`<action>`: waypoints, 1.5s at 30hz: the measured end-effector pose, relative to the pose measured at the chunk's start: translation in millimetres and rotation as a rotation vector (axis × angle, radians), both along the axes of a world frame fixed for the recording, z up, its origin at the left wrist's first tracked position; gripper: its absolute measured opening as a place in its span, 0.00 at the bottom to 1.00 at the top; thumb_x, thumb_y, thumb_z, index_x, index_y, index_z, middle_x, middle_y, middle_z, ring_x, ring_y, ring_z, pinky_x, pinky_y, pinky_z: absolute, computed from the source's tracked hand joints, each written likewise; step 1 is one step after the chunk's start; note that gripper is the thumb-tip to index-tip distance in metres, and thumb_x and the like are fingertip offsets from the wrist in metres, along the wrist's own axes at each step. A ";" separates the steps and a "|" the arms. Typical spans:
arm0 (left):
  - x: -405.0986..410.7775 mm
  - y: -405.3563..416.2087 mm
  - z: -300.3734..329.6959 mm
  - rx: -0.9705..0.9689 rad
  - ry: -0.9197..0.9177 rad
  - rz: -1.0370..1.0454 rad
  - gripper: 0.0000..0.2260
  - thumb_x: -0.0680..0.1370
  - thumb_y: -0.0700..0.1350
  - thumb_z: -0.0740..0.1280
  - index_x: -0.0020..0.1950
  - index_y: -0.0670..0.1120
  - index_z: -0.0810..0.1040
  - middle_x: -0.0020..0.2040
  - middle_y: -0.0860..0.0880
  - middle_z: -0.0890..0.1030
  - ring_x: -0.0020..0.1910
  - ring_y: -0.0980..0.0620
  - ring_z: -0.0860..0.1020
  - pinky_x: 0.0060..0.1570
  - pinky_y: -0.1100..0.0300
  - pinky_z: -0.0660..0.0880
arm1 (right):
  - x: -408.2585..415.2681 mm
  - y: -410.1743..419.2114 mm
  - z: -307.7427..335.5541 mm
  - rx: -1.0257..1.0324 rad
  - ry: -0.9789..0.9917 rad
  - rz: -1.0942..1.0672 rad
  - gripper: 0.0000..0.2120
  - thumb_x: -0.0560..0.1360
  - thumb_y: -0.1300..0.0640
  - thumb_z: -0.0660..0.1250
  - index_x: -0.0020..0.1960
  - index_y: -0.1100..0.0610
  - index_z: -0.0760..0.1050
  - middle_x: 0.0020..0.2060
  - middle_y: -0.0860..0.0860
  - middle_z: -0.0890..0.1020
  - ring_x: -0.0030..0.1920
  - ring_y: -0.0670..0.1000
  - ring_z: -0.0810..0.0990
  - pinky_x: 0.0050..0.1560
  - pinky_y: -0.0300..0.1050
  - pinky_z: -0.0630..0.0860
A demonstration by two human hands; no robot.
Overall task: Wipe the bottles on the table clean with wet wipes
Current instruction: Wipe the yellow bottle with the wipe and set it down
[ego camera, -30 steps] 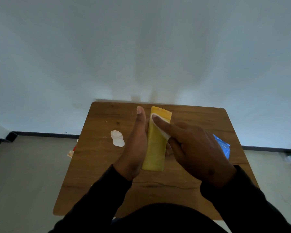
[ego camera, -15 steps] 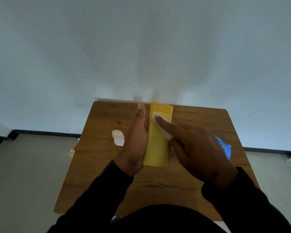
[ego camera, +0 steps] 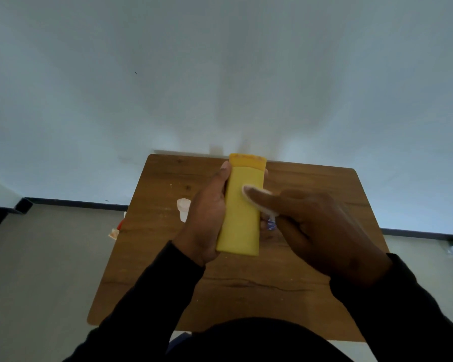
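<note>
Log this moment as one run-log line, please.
phase: wiping | left hand: grips yellow bottle | right hand: presses wet wipe on bottle front

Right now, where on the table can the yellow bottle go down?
Bare wood lies at the near table edge below both hands, and the far right corner. The left side by the small white bottle is crowded.

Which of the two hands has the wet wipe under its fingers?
The right hand: its forefinger presses the white wet wipe onto the yellow bottle. The left hand only holds the bottle's side.
</note>
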State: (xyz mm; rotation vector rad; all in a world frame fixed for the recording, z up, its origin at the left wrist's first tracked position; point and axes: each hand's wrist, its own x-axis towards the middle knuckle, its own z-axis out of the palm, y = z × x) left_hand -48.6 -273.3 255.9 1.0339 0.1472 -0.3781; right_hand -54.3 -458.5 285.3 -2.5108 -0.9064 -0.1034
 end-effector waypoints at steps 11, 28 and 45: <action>-1.6 -1.0 5.7 -0.057 0.025 0.058 0.26 0.84 0.59 0.50 0.65 0.44 0.79 0.59 0.43 0.83 0.45 0.47 0.82 0.44 0.51 0.79 | 5.2 -6.8 -1.8 0.072 0.060 -0.018 0.26 0.79 0.51 0.56 0.75 0.36 0.63 0.42 0.43 0.81 0.38 0.47 0.79 0.36 0.54 0.77; -0.4 -6.2 4.7 -0.077 0.038 0.061 0.28 0.83 0.60 0.50 0.65 0.42 0.79 0.49 0.40 0.82 0.43 0.47 0.80 0.44 0.54 0.77 | -2.0 1.5 2.8 0.009 0.143 0.110 0.25 0.78 0.48 0.53 0.74 0.39 0.67 0.36 0.40 0.74 0.32 0.44 0.75 0.31 0.47 0.74; 4.2 -12.1 -0.6 -0.086 0.079 0.027 0.30 0.82 0.61 0.48 0.65 0.42 0.79 0.52 0.41 0.82 0.44 0.48 0.80 0.46 0.53 0.77 | 0.2 12.2 -1.0 0.041 0.126 0.054 0.24 0.78 0.49 0.54 0.74 0.41 0.68 0.33 0.38 0.75 0.29 0.43 0.74 0.30 0.35 0.68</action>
